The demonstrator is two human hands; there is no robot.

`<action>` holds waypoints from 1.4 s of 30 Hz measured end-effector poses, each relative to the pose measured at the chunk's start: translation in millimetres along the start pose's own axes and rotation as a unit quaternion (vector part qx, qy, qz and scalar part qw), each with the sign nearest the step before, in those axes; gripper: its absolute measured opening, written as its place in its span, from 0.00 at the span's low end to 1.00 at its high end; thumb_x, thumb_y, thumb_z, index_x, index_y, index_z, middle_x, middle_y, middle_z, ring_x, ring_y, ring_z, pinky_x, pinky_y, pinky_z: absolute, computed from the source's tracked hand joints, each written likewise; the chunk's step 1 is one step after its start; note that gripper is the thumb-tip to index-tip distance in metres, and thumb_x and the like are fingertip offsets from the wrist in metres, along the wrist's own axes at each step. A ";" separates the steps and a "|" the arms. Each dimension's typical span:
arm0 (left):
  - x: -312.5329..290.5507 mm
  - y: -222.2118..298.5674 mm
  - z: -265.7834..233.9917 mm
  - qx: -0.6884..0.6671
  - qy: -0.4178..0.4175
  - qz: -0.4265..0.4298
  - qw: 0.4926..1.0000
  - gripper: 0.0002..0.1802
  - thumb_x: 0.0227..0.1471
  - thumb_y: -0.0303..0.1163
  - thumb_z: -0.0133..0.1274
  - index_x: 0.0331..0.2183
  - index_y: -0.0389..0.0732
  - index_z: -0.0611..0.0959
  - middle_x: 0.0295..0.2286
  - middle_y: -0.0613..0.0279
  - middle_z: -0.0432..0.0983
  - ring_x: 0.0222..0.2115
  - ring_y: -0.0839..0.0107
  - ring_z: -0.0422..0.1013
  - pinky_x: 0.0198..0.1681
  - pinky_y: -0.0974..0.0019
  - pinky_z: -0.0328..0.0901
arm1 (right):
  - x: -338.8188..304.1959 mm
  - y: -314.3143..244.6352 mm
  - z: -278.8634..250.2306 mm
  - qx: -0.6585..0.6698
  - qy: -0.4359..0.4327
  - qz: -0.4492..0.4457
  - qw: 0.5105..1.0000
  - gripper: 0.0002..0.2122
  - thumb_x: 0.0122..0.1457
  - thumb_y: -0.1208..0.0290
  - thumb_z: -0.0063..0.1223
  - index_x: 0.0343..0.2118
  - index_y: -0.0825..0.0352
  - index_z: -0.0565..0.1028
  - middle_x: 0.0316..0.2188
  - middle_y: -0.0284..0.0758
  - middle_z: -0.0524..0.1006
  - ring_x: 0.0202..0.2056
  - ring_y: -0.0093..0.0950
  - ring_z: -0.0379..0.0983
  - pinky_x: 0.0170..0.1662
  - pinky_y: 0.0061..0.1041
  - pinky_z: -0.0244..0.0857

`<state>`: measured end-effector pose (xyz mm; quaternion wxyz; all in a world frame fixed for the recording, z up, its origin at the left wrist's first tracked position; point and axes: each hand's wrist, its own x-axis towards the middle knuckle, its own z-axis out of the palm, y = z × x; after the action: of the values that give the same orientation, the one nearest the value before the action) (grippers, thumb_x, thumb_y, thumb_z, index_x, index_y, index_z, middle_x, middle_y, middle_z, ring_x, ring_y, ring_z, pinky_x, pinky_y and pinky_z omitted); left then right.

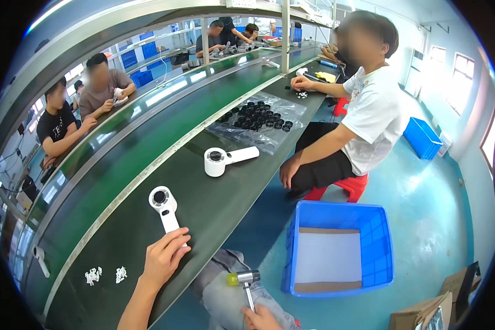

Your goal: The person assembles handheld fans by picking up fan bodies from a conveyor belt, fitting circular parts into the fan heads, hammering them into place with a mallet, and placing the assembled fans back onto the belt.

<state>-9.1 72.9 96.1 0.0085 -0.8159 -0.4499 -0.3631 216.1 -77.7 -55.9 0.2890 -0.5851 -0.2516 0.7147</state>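
Observation:
My left hand is closed round the handle end of a white device with a ring-shaped head and a black round centre, lying on the dark work surface. Lower right, over my lap, my right hand grips the metal handle of a small mallet. Its head has one yellow face and one dark face. A second white device of the same shape lies farther along the bench, its handle pointing right. Left of my forearm are two little piles of white parts.
A plastic sheet bears many black rings. Beside the bench, a co-worker in a white shirt sits on a red stool. A blue crate stands on the floor. The green conveyor runs along the left.

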 end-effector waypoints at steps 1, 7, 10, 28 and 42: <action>-2.0 -0.7 -1.7 0.001 0.000 -0.006 1.000 0.12 0.41 0.20 0.60 0.33 0.36 0.80 0.39 0.59 0.77 0.24 0.65 0.75 0.26 0.68 0.69 | -1.7 -0.4 0.7 -0.002 -0.001 0.000 1.000 0.12 0.63 0.62 0.44 0.26 0.62 0.64 0.11 0.28 0.63 0.10 0.22 0.60 0.12 0.24 0.56; -8.0 -3.5 -12.3 -0.073 -0.029 -0.057 0.995 0.14 0.41 0.23 0.63 0.34 0.37 0.80 0.41 0.62 0.76 0.27 0.70 0.74 0.23 0.71 0.67 | 0.0 5.1 -3.7 0.006 -0.015 -0.008 1.000 0.11 0.63 0.62 0.43 0.26 0.61 0.64 0.12 0.27 0.61 0.10 0.21 0.58 0.12 0.24 0.56; -10.5 1.1 -33.9 -0.068 -0.051 -0.069 0.994 0.14 0.41 0.24 0.64 0.34 0.37 0.80 0.41 0.63 0.76 0.27 0.72 0.73 0.22 0.73 0.65 | 1.0 1.7 -0.7 -0.004 0.004 0.003 1.000 0.12 0.63 0.62 0.43 0.25 0.61 0.63 0.12 0.27 0.61 0.10 0.21 0.57 0.12 0.24 0.55; -51.9 7.3 -68.2 0.280 -0.125 -0.024 0.951 0.30 0.37 0.24 0.59 0.48 0.50 0.76 0.54 0.58 0.65 0.30 0.64 0.73 0.29 0.64 0.71 | 8.1 3.8 2.9 -0.023 -0.023 -0.004 0.999 0.14 0.63 0.63 0.44 0.21 0.62 0.64 0.10 0.27 0.61 0.08 0.21 0.57 0.10 0.23 0.55; -21.5 -7.4 -55.2 0.141 -0.179 -0.161 0.960 0.22 0.55 0.36 0.51 0.44 0.27 0.69 0.28 0.43 0.72 0.24 0.47 0.73 0.28 0.52 0.68 | -30.5 -96.8 -77.1 -0.366 0.077 -0.153 0.915 0.26 0.66 0.54 0.35 0.14 0.65 0.67 0.09 0.29 0.64 0.10 0.20 0.60 0.13 0.22 0.53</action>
<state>-54.0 42.8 121.6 -0.0156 -0.7748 -0.6162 -0.1403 307.8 -29.3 18.2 0.1787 -0.6576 -0.5587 0.4728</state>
